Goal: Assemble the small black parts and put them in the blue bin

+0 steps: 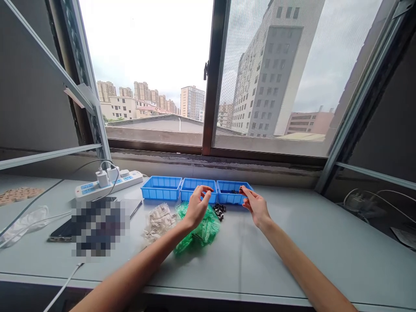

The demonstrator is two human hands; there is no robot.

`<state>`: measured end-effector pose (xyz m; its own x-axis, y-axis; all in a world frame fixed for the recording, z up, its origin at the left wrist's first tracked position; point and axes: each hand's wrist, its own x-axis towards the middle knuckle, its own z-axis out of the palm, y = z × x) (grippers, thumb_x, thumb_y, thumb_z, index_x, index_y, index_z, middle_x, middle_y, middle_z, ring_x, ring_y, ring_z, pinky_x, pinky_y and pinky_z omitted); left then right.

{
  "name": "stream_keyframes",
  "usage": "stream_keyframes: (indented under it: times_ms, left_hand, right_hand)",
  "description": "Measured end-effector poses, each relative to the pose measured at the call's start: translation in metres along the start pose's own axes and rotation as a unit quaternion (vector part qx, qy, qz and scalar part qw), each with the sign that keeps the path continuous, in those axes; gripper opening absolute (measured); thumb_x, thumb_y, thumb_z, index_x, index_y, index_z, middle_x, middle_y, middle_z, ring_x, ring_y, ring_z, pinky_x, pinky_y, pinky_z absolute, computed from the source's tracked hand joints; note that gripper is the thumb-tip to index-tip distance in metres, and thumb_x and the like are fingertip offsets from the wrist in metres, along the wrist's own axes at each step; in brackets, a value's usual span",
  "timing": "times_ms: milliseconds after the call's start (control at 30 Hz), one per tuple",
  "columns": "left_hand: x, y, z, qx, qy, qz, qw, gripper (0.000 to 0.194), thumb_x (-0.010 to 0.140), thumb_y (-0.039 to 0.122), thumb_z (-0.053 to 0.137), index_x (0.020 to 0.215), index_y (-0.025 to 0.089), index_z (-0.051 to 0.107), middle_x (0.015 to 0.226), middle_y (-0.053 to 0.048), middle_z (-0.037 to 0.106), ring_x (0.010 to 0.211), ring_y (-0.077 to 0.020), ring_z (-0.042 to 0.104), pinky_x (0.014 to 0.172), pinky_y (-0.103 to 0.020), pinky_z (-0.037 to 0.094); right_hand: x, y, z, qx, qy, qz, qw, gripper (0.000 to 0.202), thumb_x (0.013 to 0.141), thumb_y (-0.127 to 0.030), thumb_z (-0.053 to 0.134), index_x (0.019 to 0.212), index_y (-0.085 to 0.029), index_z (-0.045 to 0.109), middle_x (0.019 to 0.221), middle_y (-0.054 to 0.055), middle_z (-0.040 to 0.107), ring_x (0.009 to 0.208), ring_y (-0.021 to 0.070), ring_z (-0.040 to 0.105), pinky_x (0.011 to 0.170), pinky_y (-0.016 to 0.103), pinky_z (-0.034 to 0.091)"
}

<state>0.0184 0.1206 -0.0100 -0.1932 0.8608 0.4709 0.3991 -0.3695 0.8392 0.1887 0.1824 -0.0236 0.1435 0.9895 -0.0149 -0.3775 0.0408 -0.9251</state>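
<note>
Three blue bins stand in a row at the back of the table: the left bin, the middle bin and the right bin, which has dark pieces inside. My left hand is raised above the green plastic bags, in front of the middle bin, thumb and fingers apart with nothing seen between them. Near the right bin's right corner, my right hand pinches a small dark piece. Small black parts lie beside the green bags, and clear bags form a pile to their left.
A white power strip with plugs and cables sits at the back left. Before it lies a dark device, partly blurred. Further left are a crumpled white item and tan round pieces. Metal frame bars flank the window.
</note>
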Motion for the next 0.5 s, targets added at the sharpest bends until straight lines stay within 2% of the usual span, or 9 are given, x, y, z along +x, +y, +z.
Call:
stream_keyframes:
  times_ms: [133,267,500]
  left_hand:
    - [-0.002,-0.002,0.002,0.023,-0.014,0.011,1.000,0.021,0.078,0.030,0.042,0.078,0.019,0.060,0.085,-0.003,0.057,0.071,-0.0146,0.051,0.072,-0.028,0.042]
    - [-0.004,-0.003,0.004,0.036,-0.027,0.016,0.999,0.021,0.077,0.030,0.042,0.075,0.019,0.060,0.083,-0.003,0.057,0.070,-0.0147,0.051,0.072,-0.028,0.042]
    - [-0.004,-0.003,0.004,0.010,-0.015,0.006,1.000,0.020,0.076,0.029,0.043,0.075,0.019,0.060,0.083,-0.002,0.059,0.071,-0.0150,0.051,0.070,-0.027,0.042]
  right_hand:
    - [0.011,0.007,-0.007,-0.032,0.003,-0.033,0.999,0.028,0.055,-0.040,0.075,0.071,-0.018,0.067,0.075,0.002,0.065,0.040,0.0045,0.044,0.039,0.020,0.049]
    - [0.016,0.011,-0.010,-0.077,-0.012,-0.063,0.995,0.034,0.053,-0.041,0.076,0.078,-0.020,0.067,0.082,0.004,0.065,0.045,0.0072,0.049,0.041,0.024,0.052]
    - [0.014,0.001,-0.013,-0.077,0.025,-0.112,0.990,0.039,0.056,-0.046,0.073,0.084,-0.019,0.067,0.085,0.004,0.065,0.042,0.0045,0.046,0.042,0.024,0.052]
